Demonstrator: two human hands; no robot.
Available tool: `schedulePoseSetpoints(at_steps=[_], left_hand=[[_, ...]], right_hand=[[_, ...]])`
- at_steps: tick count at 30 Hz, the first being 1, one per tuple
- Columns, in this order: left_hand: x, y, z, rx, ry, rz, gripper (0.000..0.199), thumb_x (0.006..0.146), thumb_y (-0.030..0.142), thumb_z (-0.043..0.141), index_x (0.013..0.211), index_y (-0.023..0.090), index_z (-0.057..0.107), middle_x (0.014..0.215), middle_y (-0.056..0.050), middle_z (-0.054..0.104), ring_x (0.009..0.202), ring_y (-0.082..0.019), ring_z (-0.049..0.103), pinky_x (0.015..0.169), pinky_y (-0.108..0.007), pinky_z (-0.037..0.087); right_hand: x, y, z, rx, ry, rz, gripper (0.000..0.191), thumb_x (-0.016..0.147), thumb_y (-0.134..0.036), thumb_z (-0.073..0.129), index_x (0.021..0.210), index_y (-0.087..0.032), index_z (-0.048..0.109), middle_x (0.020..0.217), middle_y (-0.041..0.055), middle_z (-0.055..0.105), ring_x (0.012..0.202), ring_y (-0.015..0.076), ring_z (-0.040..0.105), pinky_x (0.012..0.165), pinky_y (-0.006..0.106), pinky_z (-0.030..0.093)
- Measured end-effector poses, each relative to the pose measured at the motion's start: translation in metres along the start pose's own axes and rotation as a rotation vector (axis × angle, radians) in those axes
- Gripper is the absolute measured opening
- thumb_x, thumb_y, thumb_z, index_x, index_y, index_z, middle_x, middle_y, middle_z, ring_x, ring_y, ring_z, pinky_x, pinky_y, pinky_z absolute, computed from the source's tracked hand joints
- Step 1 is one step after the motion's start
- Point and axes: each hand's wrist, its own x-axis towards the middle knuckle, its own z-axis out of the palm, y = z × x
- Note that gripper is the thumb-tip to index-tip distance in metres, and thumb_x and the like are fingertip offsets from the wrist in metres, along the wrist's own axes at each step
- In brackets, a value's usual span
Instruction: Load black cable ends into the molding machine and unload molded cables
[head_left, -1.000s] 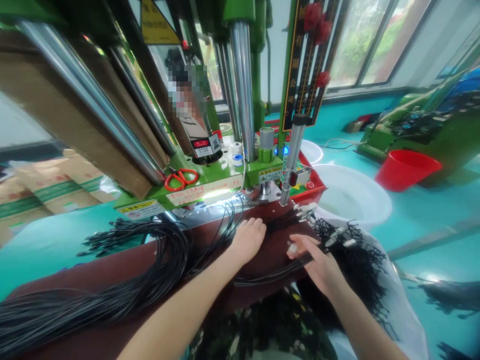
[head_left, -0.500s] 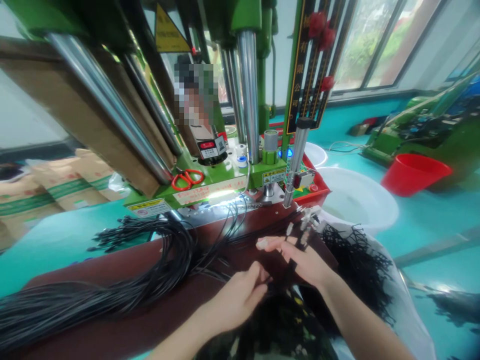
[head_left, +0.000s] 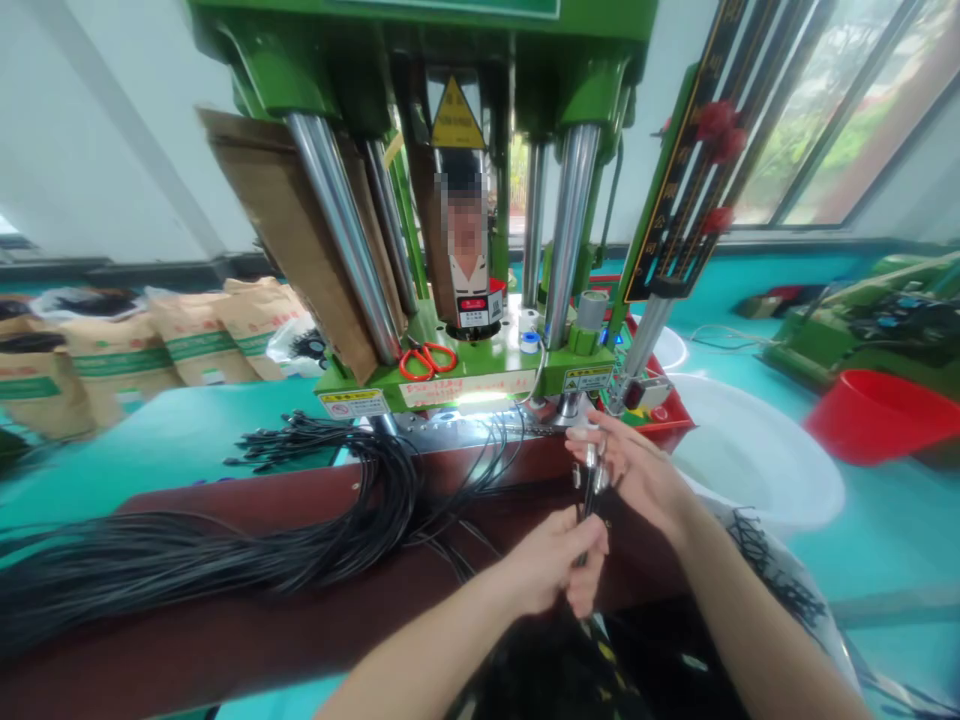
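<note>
Left hand (head_left: 574, 560): closed in a fist round a held bunch of black cables (head_left: 587, 508), gripped just below the metal connectors (head_left: 592, 457), which are pointed upward. Right hand (head_left: 637, 475): fingers curled about the connectors from above; whether these are pinched or only touched cannot be told. Bunch held over the right part of the brown worktop (head_left: 322, 625), in front of the green press (head_left: 555, 378). Loose cables (head_left: 491, 465) strung from the press edge, left of the hands. Farther left, a thick cable bundle (head_left: 247, 562) laid along the worktop, bent round toward the press. On the press base, orange-handled scissors (head_left: 429, 362) noted. To the right, a white tub (head_left: 806, 508) is placed on the floor, a red bucket (head_left: 881, 420) beyond it.
</note>
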Motion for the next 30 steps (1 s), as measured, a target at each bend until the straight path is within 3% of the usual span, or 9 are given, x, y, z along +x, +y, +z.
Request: schedulePoseSetpoints(at_steps=[6, 10, 14, 19, 24, 28, 30], left_hand=[[0.003, -0.002, 0.010, 0.034, 0.138, 0.066, 0.025, 0.072, 0.036, 0.057, 0.068, 0.013, 0.046, 0.050, 0.003, 0.049, 0.036, -0.007, 0.045, 0.037, -0.020, 0.037], [0.005, 0.001, 0.015, -0.110, 0.236, 0.090, 0.028, 0.068, 0.036, 0.061, 0.077, 0.014, 0.047, 0.052, 0.006, 0.046, 0.035, -0.004, 0.039, 0.034, -0.017, 0.031], [0.011, 0.003, 0.013, -0.056, 0.350, 0.192, 0.034, 0.072, 0.047, 0.055, 0.079, 0.014, 0.048, 0.048, 0.007, 0.044, 0.031, -0.004, 0.036, 0.030, -0.017, 0.028], [0.018, 0.003, 0.009, 0.043, 0.121, 0.030, 0.038, 0.071, 0.048, 0.054, 0.075, 0.010, 0.053, 0.050, -0.001, 0.053, 0.034, -0.009, 0.046, 0.034, -0.021, 0.037], [0.024, 0.004, 0.009, -0.057, 0.239, 0.039, 0.040, 0.068, 0.051, 0.056, 0.072, 0.012, 0.050, 0.049, -0.001, 0.054, 0.034, -0.010, 0.047, 0.036, -0.022, 0.039], [0.022, 0.009, 0.010, -0.060, 0.168, 0.007, 0.039, 0.068, 0.050, 0.057, 0.069, 0.012, 0.051, 0.042, 0.003, 0.045, 0.030, -0.006, 0.038, 0.032, -0.018, 0.029], [0.020, 0.010, 0.011, -0.031, 0.227, 0.068, 0.035, 0.069, 0.048, 0.056, 0.067, 0.013, 0.050, 0.042, 0.005, 0.042, 0.030, -0.005, 0.036, 0.032, -0.018, 0.027]], right_hand=[[0.011, -0.025, 0.002, -0.483, -0.068, 0.154, 0.031, 0.084, -0.038, 0.047, 0.100, -0.017, 0.063, 0.090, 0.0093, 0.069, 0.092, 0.0231, 0.061, 0.085, 0.039, 0.040], [0.010, -0.019, 0.003, -0.519, -0.096, 0.099, 0.030, 0.085, -0.038, 0.046, 0.100, -0.019, 0.063, 0.099, 0.0073, 0.067, 0.097, 0.0224, 0.059, 0.087, 0.037, 0.041], [0.007, -0.017, 0.001, -0.618, -0.086, 0.047, 0.031, 0.084, -0.036, 0.047, 0.110, -0.021, 0.058, 0.099, 0.0050, 0.067, 0.094, 0.0206, 0.060, 0.088, 0.037, 0.042], [0.005, -0.022, -0.003, -0.589, -0.175, 0.047, 0.032, 0.085, -0.035, 0.046, 0.111, -0.020, 0.058, 0.104, 0.0065, 0.065, 0.099, 0.0204, 0.059, 0.091, 0.037, 0.042], [0.009, -0.023, -0.004, -0.592, -0.188, 0.055, 0.027, 0.085, -0.031, 0.047, 0.104, -0.019, 0.061, 0.104, 0.0068, 0.065, 0.098, 0.0196, 0.059, 0.089, 0.035, 0.044], [0.014, -0.023, -0.004, -0.685, -0.157, 0.055, 0.027, 0.083, -0.031, 0.048, 0.103, -0.018, 0.061, 0.093, 0.0055, 0.067, 0.088, 0.0182, 0.062, 0.080, 0.032, 0.047], [0.015, -0.024, -0.005, -0.785, -0.129, 0.053, 0.025, 0.082, -0.032, 0.048, 0.098, -0.019, 0.063, 0.088, 0.0042, 0.067, 0.079, 0.0164, 0.061, 0.072, 0.028, 0.047]])
